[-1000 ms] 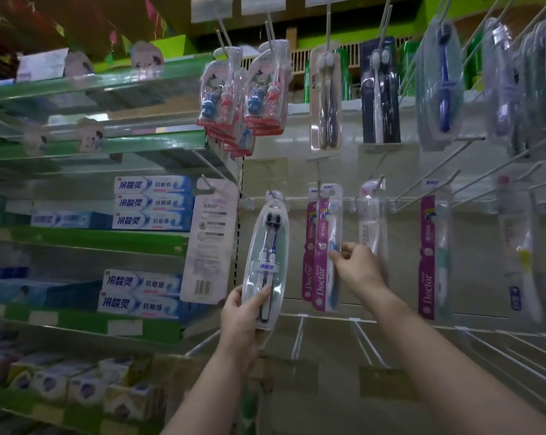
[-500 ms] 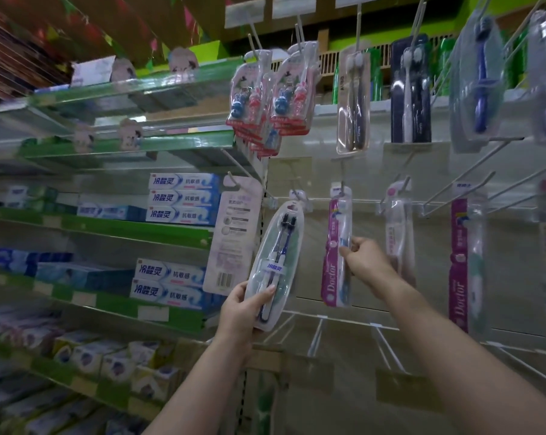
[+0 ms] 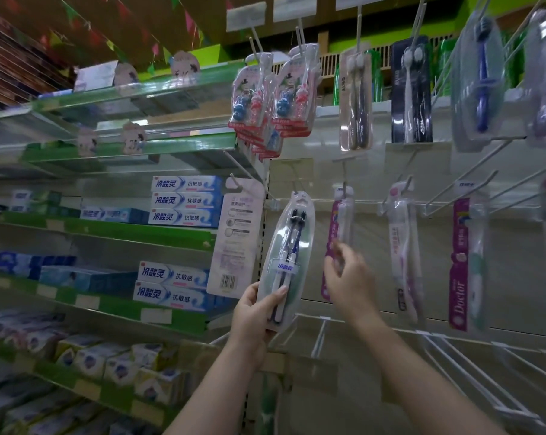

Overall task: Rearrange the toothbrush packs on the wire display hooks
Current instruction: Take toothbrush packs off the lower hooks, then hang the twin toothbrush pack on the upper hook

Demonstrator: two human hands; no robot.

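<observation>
My left hand [image 3: 255, 312] grips the bottom of a clear oval pack of two dark toothbrushes [image 3: 288, 252], held upright with its top by a wire hook [image 3: 296, 186]. To its right a pink Doctor toothbrush pack [image 3: 339, 227] hangs on its own hook. My right hand [image 3: 348, 277] hovers in front of that pink pack's lower half, fingers loosely spread and blurred, holding nothing. More packs hang further right: a white-pink pack [image 3: 405, 246] and another pink Doctor pack [image 3: 466, 265].
Upper hooks carry children's toothbrush packs [image 3: 274, 98], a dark twin pack [image 3: 356, 98] and a black pack [image 3: 412, 89]. Several bare wire hooks [image 3: 472, 183] stick out at right. Green shelves with toothpaste boxes [image 3: 183, 199] fill the left. A white card pack [image 3: 237, 237] hangs beside the oval pack.
My right hand has let go of the pink Doctor pack and dropped lower and toward me. The left hand keeps its hold on the oval pack. My view has tilted upward.
</observation>
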